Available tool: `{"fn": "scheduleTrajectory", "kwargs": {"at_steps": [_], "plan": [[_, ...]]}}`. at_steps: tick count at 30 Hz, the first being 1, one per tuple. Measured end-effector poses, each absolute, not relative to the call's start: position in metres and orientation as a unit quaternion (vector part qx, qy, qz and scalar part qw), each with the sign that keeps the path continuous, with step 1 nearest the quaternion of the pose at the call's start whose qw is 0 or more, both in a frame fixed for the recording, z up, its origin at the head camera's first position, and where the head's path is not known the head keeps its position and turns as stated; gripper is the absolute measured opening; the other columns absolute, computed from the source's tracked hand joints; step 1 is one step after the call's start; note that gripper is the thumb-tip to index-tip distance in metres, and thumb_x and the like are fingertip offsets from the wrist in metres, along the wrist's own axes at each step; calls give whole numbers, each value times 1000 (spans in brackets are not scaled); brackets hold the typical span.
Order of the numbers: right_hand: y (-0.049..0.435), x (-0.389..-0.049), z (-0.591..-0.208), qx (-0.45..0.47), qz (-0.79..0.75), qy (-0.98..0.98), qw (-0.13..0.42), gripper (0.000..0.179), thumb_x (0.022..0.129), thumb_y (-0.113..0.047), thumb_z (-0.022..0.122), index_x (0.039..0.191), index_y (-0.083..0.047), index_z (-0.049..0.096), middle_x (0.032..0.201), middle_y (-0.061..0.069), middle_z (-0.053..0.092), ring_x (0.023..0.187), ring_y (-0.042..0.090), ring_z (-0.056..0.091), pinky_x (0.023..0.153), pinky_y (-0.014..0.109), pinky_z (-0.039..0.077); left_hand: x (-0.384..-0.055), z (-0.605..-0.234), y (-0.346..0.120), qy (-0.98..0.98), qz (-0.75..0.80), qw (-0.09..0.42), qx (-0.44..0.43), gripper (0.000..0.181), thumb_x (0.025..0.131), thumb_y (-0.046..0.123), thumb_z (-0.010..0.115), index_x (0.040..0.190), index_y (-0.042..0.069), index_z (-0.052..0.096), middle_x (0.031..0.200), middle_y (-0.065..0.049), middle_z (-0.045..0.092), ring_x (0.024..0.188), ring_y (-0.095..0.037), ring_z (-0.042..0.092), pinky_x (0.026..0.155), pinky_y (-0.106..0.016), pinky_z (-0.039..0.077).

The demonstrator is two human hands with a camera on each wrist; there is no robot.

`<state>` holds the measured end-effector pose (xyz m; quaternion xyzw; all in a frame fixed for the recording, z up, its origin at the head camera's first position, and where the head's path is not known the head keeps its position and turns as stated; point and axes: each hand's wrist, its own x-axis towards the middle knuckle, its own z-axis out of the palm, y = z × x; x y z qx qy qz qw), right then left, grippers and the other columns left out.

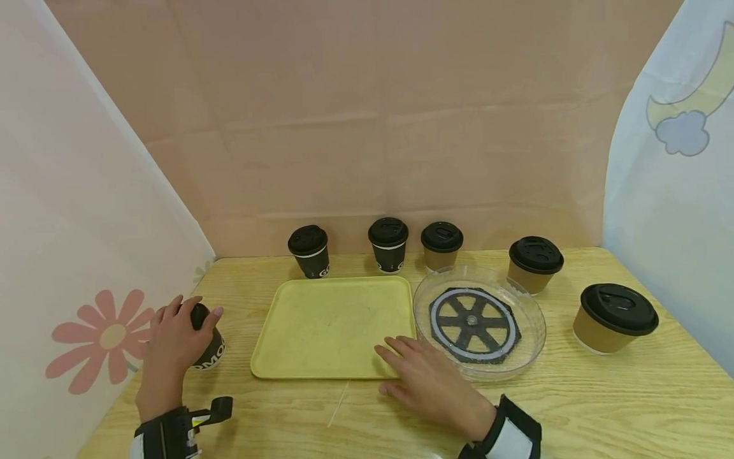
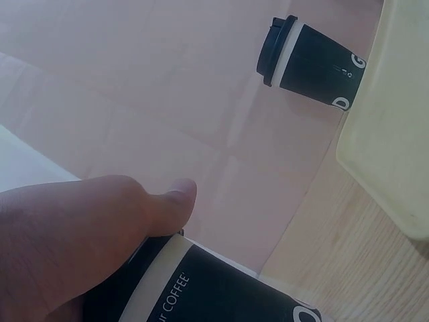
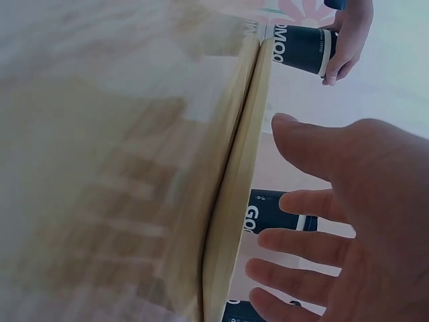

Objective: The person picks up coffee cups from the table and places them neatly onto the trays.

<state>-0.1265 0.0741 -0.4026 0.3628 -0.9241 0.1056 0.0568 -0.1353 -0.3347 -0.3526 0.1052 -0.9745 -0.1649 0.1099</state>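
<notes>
My left hand [image 1: 176, 335] grips a black paper coffee cup [image 1: 215, 354] by its black lid from above, at the left of the table. In the left wrist view the thumb [image 2: 177, 201] lies at the lid's edge, above a pale band on the cup; the other fingers are hidden there. My right hand [image 1: 432, 382] holds nothing, its fingers spread over the front right corner of a yellow tray [image 1: 332, 331]. The right wrist view shows those fingers [image 3: 301, 247] straight and apart beside the tray's edge.
Behind the tray stand two black lidded cups [image 1: 312, 260] and a brown lidded cup [image 1: 440, 258]. A clear round dish [image 1: 536, 325] with a dark spoked wheel under it sits right of the tray. Two more brown cups [image 1: 602, 331] stand farther right. Cloth walls enclose the table.
</notes>
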Motion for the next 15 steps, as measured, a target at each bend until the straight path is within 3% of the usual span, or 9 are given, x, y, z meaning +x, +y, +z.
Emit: {"fn": "scheduleTrajectory", "kwargs": {"at_steps": [15], "plan": [[73, -127, -406, 373, 110, -920, 43, 41, 90, -34, 68, 125, -15, 62, 127, 4, 64, 114, 23, 63, 93, 42, 53, -135, -351, -335, -977, -161, 95, 99, 69, 100, 50, 45, 143, -4, 37, 148, -38, 23, 131, -64, 18, 100, -78, 23]]}}
